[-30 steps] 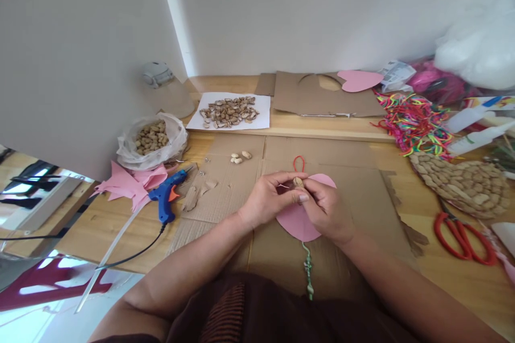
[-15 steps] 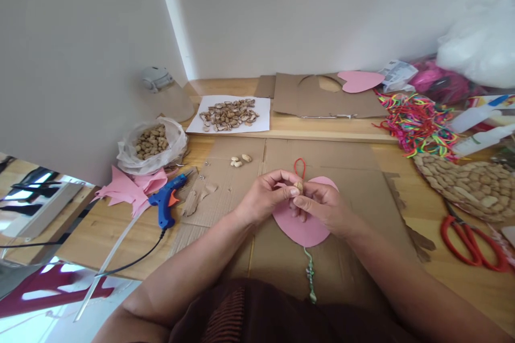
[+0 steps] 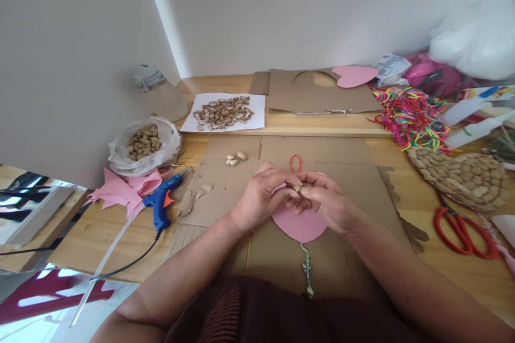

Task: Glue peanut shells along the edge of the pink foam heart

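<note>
Where both hands meet above the pink heart [image 3: 300,225]: peanut shell [image 3: 296,188], pinched between fingers of left hand [image 3: 261,198] and right hand [image 3: 328,203], fingertips closed narrow upon it.

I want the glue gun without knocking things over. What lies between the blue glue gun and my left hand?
In the head view, torn cardboard scraps lie on the cardboard sheet between the glue gun and the left hand; otherwise bare.

A wooden table [image 3: 442,257] carries a flattened cardboard sheet [image 3: 354,182] at centre — to its left a blue glue gun [image 3: 161,204], pink paper scraps [image 3: 116,192] and a bag of peanuts [image 3: 144,143]; red scissors [image 3: 462,230] lie at right.
</note>
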The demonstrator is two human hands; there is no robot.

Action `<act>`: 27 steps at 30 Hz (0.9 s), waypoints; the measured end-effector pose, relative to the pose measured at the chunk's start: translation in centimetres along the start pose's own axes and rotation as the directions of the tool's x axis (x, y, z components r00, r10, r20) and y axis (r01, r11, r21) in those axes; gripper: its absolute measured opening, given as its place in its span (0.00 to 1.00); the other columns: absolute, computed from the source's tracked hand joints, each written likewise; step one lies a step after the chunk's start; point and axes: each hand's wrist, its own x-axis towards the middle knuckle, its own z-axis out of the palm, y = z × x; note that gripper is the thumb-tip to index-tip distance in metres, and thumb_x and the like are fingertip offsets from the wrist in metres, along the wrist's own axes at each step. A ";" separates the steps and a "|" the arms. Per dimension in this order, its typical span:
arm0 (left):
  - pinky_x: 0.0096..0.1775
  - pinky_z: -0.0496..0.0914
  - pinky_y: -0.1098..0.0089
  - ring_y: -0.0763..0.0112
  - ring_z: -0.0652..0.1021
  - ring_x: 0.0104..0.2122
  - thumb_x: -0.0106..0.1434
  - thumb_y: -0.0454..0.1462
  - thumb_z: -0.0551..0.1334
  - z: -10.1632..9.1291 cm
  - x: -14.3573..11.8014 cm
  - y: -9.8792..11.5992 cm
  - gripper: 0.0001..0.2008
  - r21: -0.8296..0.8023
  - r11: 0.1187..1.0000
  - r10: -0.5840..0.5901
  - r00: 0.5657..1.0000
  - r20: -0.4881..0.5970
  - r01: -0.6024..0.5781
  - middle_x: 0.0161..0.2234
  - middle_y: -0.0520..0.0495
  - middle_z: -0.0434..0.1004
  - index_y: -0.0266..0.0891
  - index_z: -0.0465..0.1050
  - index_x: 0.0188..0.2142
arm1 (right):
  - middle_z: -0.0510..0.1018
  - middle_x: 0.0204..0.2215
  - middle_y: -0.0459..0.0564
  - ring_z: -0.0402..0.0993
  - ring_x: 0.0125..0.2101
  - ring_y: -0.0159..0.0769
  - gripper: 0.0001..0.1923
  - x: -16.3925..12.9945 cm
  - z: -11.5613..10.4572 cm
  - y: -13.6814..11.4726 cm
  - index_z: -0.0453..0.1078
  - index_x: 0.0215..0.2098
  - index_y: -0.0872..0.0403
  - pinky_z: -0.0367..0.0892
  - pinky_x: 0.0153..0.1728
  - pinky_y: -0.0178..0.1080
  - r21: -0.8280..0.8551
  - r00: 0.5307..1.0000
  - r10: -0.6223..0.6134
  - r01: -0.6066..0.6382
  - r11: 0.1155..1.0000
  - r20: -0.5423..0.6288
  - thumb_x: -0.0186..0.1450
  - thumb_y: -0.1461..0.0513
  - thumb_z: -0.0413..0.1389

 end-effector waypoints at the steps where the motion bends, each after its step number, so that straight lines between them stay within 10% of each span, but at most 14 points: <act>1: 0.47 0.65 0.66 0.69 0.75 0.38 0.69 0.38 0.63 0.0 0.0 -0.1 0.05 0.002 1.000 0.002 1.000 0.004 -0.002 0.36 0.50 0.82 0.42 0.78 0.41 | 0.83 0.31 0.50 0.82 0.31 0.36 0.14 0.0 0.0 0.0 0.75 0.41 0.56 0.75 0.28 0.33 -0.005 1.000 0.002 -0.002 1.000 0.001 0.59 0.58 0.66; 27: 0.45 0.71 0.66 0.69 0.79 0.38 0.66 0.35 0.65 0.4 -0.3 -0.3 0.05 -0.044 0.998 -0.045 0.999 -0.007 0.045 0.37 0.48 0.84 0.43 0.80 0.41 | 0.82 0.27 0.48 0.81 0.26 0.34 0.14 0.0 0.4 -0.4 0.77 0.38 0.56 0.75 0.26 0.33 -0.044 0.994 0.078 -0.081 0.996 -0.083 0.52 0.63 0.66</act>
